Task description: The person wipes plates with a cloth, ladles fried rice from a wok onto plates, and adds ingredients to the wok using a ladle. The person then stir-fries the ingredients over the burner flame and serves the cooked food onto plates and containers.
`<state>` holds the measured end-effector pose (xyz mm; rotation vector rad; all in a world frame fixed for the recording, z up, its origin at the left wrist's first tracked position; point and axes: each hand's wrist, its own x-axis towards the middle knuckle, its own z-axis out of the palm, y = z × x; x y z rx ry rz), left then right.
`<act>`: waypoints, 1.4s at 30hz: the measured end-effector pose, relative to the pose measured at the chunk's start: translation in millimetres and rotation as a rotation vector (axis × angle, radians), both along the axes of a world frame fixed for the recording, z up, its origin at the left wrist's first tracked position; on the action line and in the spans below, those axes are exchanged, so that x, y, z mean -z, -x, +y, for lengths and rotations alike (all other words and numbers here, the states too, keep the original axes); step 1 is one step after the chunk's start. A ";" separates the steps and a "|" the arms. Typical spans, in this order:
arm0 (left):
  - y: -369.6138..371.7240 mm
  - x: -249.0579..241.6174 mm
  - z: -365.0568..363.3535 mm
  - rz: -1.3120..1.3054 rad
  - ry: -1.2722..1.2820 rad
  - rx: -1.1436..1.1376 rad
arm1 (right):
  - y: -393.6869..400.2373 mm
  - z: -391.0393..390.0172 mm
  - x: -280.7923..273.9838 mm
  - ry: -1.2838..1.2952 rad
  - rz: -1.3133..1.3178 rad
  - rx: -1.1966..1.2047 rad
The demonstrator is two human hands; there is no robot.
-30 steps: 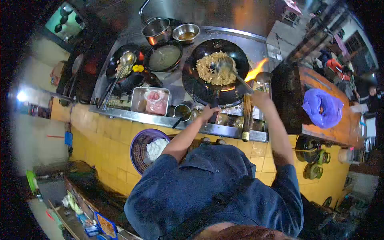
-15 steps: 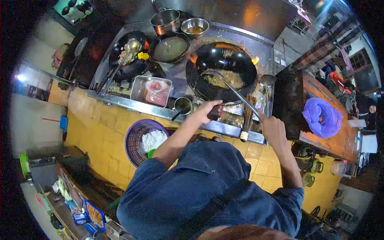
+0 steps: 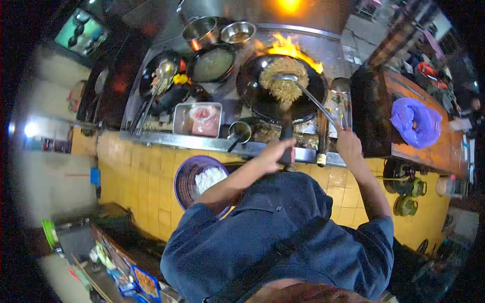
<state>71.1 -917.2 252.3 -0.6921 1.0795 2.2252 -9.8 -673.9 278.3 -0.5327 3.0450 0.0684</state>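
Observation:
My left hand (image 3: 275,155) is wrapped round the dark handle (image 3: 287,135) of a black wok (image 3: 255,103). In the wok lies a mass of light brown food (image 3: 283,93), rice or noodles, too blurred to tell. My right hand (image 3: 348,145) grips the long metal shaft of a ladle (image 3: 319,105), whose bowl rests on or in the food. Tall flames (image 3: 293,48) rise behind the wok's far rim. A bamboo wok brush (image 3: 322,139) lies between the wok handle and my right hand.
Left of the wok are a pan of cloudy liquid (image 3: 214,64), a second wok (image 3: 151,68), a metal tray of pink food (image 3: 204,125) and a small pot (image 3: 239,133). A purple basket (image 3: 182,184) stands below. A purple bag (image 3: 414,123) sits on the right table.
The flames have grown much taller. The wok handle and my left hand have drawn toward my body, and the food has spread up the wok with the ladle's bowl over it. The view has shifted slightly.

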 end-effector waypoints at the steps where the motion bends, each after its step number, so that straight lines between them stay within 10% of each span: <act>1: -17.5 -44.5 4.5 0.062 0.139 0.125 | -6.1 1.6 -22.3 0.005 0.010 0.033; 7: 36.3 71.0 -21.0 0.235 0.122 -0.071 | -31.9 -5.2 -71.1 0.419 0.048 0.267; 9: 54.7 79.7 -28.6 0.341 0.459 -0.052 | -22.5 -35.7 -30.5 0.338 0.067 0.300; 13: 67.6 103.7 -23.7 0.336 0.341 -0.209 | 13.4 -66.8 75.5 0.204 0.045 0.195; 17: 74.2 126.9 -38.7 0.371 0.217 -0.151 | 13.7 -65.2 -1.2 0.181 -0.194 0.240; 20: 66.8 80.8 -33.7 0.463 0.794 -0.045 | -0.3 -71.3 42.2 0.362 -0.110 0.419; 22: 72.6 91.9 -38.8 0.442 0.613 -0.026 | 9.7 -71.0 145.1 0.296 0.044 0.146; 23: 70.8 100.1 -41.3 0.417 0.448 -0.008 | 1.8 -87.8 114.3 0.302 0.300 0.028; 25: 74.7 108.9 -39.1 0.387 0.284 -0.006 | 22.7 -86.1 76.3 0.702 -0.398 0.227; 30: 63.2 104.2 -44.8 0.336 0.163 -0.061 | -1.7 -47.9 -39.1 0.460 -0.235 0.016; 36: 83.7 127.6 -52.2 0.476 0.203 0.105 | -3.5 -86.6 16.9 0.198 -0.192 0.106; 37: 97.2 181.1 -54.9 0.121 -0.028 0.043 | 1.9 -97.4 35.7 0.202 -0.193 0.139; 39: 82.3 75.7 -32.1 0.139 0.616 0.081 | 24.0 -79.1 63.0 0.244 -0.226 -0.094; 41: 79.1 95.4 -7.0 -0.007 0.266 -0.230 | 20.9 -43.4 -32.4 0.281 -0.339 -0.018; 42: 56.5 5.2 7.9 0.100 -0.219 -0.275 | 14.7 -32.6 -83.1 0.347 -0.480 0.041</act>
